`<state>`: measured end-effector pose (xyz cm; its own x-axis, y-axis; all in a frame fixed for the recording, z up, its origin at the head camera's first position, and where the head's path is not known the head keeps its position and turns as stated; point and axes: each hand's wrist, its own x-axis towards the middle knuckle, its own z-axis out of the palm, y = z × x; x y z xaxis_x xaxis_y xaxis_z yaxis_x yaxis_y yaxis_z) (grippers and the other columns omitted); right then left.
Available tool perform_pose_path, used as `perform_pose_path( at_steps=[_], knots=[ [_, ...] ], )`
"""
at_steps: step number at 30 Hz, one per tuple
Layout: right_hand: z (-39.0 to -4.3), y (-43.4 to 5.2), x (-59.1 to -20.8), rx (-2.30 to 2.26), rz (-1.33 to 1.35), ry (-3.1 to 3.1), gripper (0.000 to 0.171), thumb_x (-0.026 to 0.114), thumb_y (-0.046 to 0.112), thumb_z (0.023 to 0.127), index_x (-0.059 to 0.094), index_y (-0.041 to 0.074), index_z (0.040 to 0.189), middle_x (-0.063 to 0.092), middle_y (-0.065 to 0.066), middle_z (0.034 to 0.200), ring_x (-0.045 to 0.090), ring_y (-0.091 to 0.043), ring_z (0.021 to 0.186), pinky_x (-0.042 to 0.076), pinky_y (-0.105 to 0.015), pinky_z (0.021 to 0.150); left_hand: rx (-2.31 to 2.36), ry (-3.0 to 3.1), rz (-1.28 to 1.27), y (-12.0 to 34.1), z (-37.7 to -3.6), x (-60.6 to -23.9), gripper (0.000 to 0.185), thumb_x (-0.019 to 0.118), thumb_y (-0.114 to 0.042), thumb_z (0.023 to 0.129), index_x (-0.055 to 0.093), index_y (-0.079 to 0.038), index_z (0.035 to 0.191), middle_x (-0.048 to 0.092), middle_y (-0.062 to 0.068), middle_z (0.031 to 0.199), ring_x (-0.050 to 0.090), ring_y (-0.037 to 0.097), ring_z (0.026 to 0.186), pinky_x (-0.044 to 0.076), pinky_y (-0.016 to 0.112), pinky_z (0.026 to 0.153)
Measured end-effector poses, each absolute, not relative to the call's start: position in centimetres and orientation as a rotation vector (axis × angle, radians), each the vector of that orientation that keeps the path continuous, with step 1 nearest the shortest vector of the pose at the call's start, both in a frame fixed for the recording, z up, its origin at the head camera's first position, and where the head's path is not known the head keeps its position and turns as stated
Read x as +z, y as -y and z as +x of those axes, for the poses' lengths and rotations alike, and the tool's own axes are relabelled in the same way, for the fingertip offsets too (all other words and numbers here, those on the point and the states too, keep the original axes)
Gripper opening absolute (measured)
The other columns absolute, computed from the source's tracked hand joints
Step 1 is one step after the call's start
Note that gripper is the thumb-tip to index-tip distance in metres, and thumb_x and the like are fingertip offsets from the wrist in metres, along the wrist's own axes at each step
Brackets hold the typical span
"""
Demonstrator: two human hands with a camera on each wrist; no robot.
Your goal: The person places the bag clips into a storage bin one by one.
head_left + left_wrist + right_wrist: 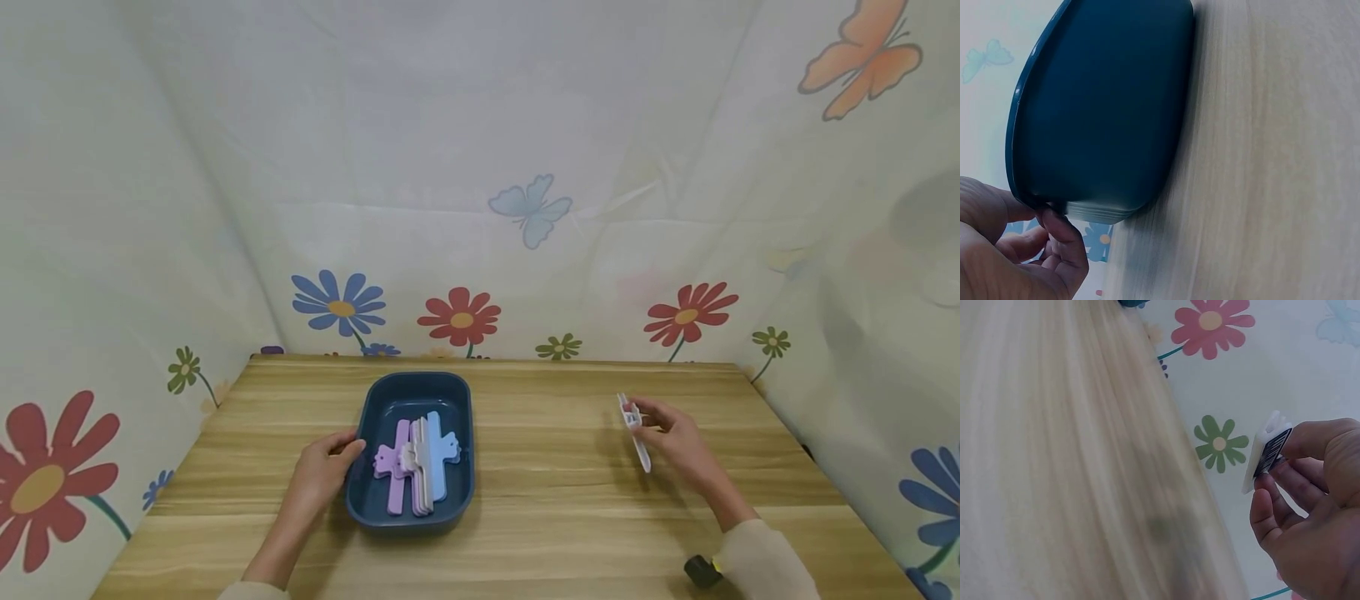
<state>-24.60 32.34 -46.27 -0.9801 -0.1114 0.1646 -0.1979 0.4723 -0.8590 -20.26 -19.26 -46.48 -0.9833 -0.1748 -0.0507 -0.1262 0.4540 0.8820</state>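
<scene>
A dark blue plastic basin (360, 508) stands left of the table's middle, with several flat plastic bag clips inside. Purple clips (396, 475) lie at its left, white ones (422, 471) in the middle and a light blue clip (437, 467) at the right. My left hand (321, 475) pinches the basin's left rim between thumb and fingers; the left wrist view has the basin's outer wall (1104, 112) up close. Out at the right, my right hand (675, 437) holds a white bag clip (637, 437) above the table. A barcode label (1272, 450) shows on this clip in the right wrist view.
The wood-grain table (547, 467) ends at a pale curtain (600, 275) printed with flowers and butterflies. A small black object (702, 572) is by the right sleeve. Something purple (272, 350) shows at the table's back left corner.
</scene>
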Motion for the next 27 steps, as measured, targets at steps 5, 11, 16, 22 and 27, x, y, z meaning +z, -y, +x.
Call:
perform_pose_path(
  at_steps=[5,11,16,22,27],
  knots=[
    [-24.6,-32.3,-45.3,1.548,0.254,2.616,0.052,0.069,0.013,0.100,0.053,-0.002,0.147,0.063,-0.024,0.128,0.059,-0.022,0.107,0.052,-0.027,0.080,-1.599,2.630,0.268,19.3,-20.2,-46.5,0.045,0.059,-0.019,0.106,0.058,0.011,0.138,0.062,0.031,0.131,0.060,0.038,0.113,0.049,0.052,0.100],
    [-24.4,-32.4,-44.0,1.559,0.259,2.588,0.051,0.068,0.015,0.101,0.053,-0.002,0.147,0.063,-0.025,0.128,0.059,-0.016,0.103,0.052,-0.026,0.079,-1.606,2.627,0.269,19.3,-20.2,-46.5,0.045,0.059,-0.019,0.105,0.058,0.011,0.138,0.062,0.031,0.131,0.060,0.038,0.113,0.049,0.053,0.100],
    [-24.2,-32.7,-42.7,1.542,0.280,2.580,0.052,0.065,0.016,0.103,0.050,-0.002,0.149,0.061,-0.025,0.129,0.058,-0.012,0.102,0.052,-0.024,0.080,-1.606,2.633,0.272,19.3,-20.2,-46.5,0.045,0.058,-0.019,0.106,0.057,0.011,0.139,0.061,0.031,0.132,0.060,0.039,0.114,0.048,0.055,0.102],
    [-24.0,-32.8,-40.9,1.556,0.341,2.511,0.050,0.064,0.013,0.103,0.050,-0.005,0.148,0.061,-0.018,0.123,0.058,-0.011,0.099,0.052,-0.022,0.078,-1.593,2.642,0.265,19.3,-20.3,-46.4,0.046,0.058,-0.020,0.106,0.057,0.011,0.139,0.060,0.032,0.134,0.060,0.041,0.116,0.047,0.056,0.103],
    [-23.8,-32.7,-39.3,1.590,0.385,2.457,0.052,0.064,0.014,0.104,0.048,-0.007,0.149,0.064,0.006,0.117,0.060,-0.007,0.101,0.052,-0.019,0.080,-1.587,2.643,0.258,19.4,-20.3,-46.5,0.046,0.059,-0.020,0.106,0.057,0.011,0.139,0.061,0.032,0.133,0.060,0.041,0.115,0.047,0.056,0.102]
  ],
)
